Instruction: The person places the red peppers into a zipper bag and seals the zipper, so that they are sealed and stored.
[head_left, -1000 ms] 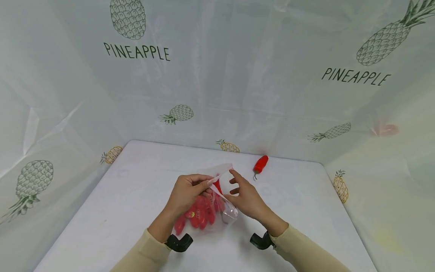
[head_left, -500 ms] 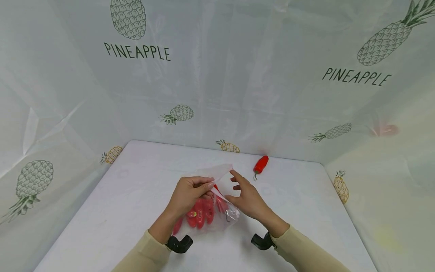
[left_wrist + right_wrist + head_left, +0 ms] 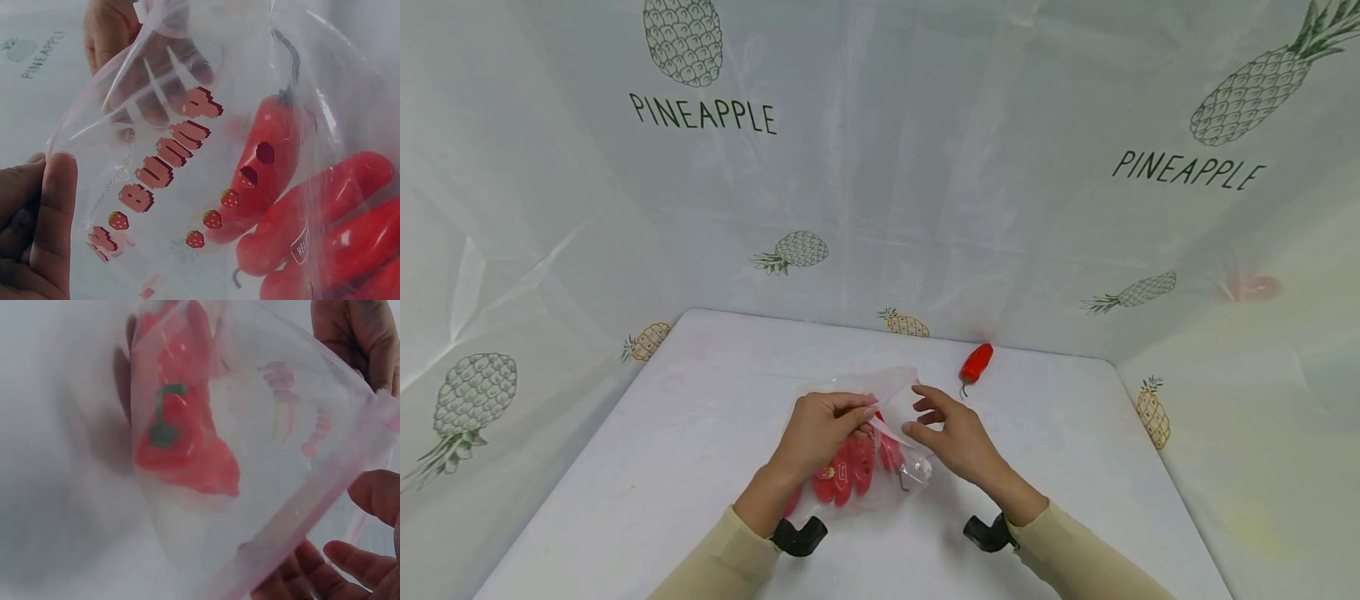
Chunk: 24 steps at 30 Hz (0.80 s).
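The right hand (image 3: pixel 958 433) has slipped slightly rightward, fingers loosely spread at the mouth of the bag (image 3: pixel 891 383), while the left hand (image 3: pixel 820 429) pinches its rim, peppers (image 3: pixel 842 475) inside, mid-tabletop (image 3: pixel 700 458), one loose pepper (image 3: pixel 977 364) farther off, right.

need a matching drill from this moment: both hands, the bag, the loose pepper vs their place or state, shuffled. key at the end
Things:
1. Left hand
2. Right hand
3. Bag
4. Loose pepper

Place or state:
A. on the table, near its far edge
B. see-through, with red peppers inside
C. pinching the bag's edge
D. by the bag's mouth, thumb and fingers apart

Pairs: 1-C, 2-D, 3-B, 4-A
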Available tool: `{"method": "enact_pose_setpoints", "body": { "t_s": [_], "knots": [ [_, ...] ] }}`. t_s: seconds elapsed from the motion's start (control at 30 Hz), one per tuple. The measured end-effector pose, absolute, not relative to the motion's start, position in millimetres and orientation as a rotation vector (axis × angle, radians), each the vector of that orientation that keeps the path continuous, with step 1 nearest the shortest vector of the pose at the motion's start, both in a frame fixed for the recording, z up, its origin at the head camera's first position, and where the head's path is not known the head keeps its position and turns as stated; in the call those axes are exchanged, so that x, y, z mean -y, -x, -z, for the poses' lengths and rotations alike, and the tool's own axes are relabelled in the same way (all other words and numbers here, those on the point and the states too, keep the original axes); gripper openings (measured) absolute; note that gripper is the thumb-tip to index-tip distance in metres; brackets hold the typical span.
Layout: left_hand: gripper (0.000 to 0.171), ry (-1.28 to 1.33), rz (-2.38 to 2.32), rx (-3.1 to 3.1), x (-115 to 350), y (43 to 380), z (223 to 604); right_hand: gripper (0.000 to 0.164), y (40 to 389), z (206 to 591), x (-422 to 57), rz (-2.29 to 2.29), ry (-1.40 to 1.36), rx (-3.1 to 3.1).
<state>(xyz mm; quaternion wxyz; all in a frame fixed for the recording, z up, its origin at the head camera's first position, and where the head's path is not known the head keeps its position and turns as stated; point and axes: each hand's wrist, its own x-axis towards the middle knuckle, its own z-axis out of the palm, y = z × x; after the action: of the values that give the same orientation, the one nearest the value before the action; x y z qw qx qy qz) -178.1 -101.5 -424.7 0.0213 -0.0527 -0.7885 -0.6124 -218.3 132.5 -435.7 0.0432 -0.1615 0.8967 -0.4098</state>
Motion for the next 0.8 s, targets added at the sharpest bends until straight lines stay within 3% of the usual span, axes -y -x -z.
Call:
{"method": "enact_pose_setpoints", "body": {
  "t_s": [0.2, 0.8],
  "knots": [
    [0.023, 0.196, 1.794, 2.501, 99.7, 176.6, 424.9, 0.042, 227.5, 432.7, -145.3, 1.380, 0.424, -2.783],
    [0.023, 0.210, 1.828, 2.484, 101.7, 178.7, 430.4, 0.054, 288.2, 459.5, -195.5, 1.400, 0.123, -2.954]
  ]
}}
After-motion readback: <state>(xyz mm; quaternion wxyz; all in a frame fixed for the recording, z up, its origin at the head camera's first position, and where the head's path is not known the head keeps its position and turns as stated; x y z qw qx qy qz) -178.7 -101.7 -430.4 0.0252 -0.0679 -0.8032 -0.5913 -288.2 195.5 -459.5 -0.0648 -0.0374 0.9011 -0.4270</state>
